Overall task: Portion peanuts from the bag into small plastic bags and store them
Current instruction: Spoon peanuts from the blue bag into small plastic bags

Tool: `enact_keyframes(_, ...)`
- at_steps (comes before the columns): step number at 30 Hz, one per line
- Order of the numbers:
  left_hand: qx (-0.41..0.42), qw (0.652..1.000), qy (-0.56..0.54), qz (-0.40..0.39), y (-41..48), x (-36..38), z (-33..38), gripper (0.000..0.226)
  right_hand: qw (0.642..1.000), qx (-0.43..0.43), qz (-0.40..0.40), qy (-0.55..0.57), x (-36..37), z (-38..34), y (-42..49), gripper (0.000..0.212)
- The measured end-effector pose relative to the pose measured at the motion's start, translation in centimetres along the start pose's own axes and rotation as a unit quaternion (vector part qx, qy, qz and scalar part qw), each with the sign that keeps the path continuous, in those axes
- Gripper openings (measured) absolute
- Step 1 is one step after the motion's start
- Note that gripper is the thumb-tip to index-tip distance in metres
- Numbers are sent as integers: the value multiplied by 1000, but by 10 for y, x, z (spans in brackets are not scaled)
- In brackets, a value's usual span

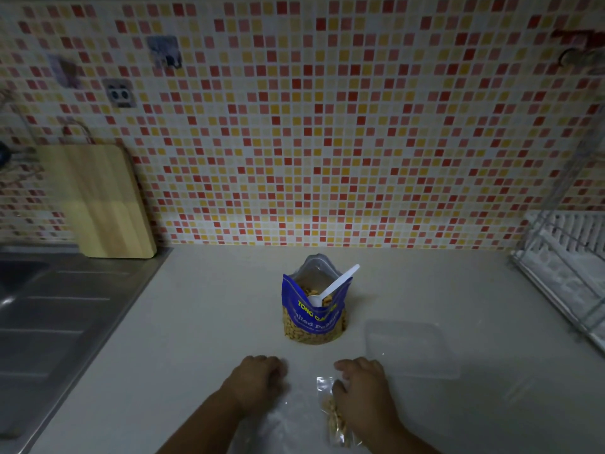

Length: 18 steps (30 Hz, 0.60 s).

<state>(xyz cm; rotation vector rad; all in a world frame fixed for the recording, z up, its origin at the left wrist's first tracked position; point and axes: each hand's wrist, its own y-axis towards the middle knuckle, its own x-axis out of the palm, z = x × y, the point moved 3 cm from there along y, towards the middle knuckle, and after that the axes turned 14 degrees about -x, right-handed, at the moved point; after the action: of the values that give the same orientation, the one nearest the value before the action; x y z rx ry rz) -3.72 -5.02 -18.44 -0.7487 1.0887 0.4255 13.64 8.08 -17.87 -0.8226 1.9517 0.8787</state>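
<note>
L hand [258, 378] is low centre on the counter [203, 322], knuckles up, forearm coming in from the bottom edge. Fingers are curled under tight. A thin clear plastic sheet or empty bag [288, 421] lies just below and right of it, very faint in the dim light. Can't tell whether the fingers pinch it or hold nothing.

R hand [363, 388] sits beside it, a small gap between the two. Fingers are bent down over a small bag [334, 417] w/ peanuts inside, gripping it along its right edge. The bag's top and left side stick out from under the hand, flat on the counter.

The counter is pale and plain, lighting low. Behind it is a wall of small mosaic tiles [327, 142] in white, yellow, orange and red, w/ a power outlet [119, 93] upper left. A steel sink [49, 306] w/ ribbed drainer is at left, a wooden cutting board [101, 201] leaning on the wall behind it. A wire dish rack [569, 257] is at far right.

The peanut bag [314, 309], blue, stands upright mid-counter, well beyond the hands. Its top is open and the lower clear part shows it full of nuts. A white plastic spoon [337, 283] is stuck in it, bowl down in the nuts, handle leaning out up-right. A clear plastic container [412, 348] sits just right of the bag, near the R hand; contents not discernible.
</note>
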Motion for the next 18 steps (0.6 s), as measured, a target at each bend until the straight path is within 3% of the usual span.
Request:
enact_keyframes(4,-33,999,4,7,0,8,2,47,1000,-16,9,11,-1,-10,0,23)
enact_keyframes(9,-22,1000,16,16,0,4,8,30,999,-43,1,15,4,-17,2,30)
enact_keyframes(13,-38,999,4,-3,-1,2,9,38,997,-63,-10,38,7,-22,5,27)
enact_keyframes(18,7,1000,23,-18,-3,-4,19,37,995,-86,-40,31,7,-26,8,26)
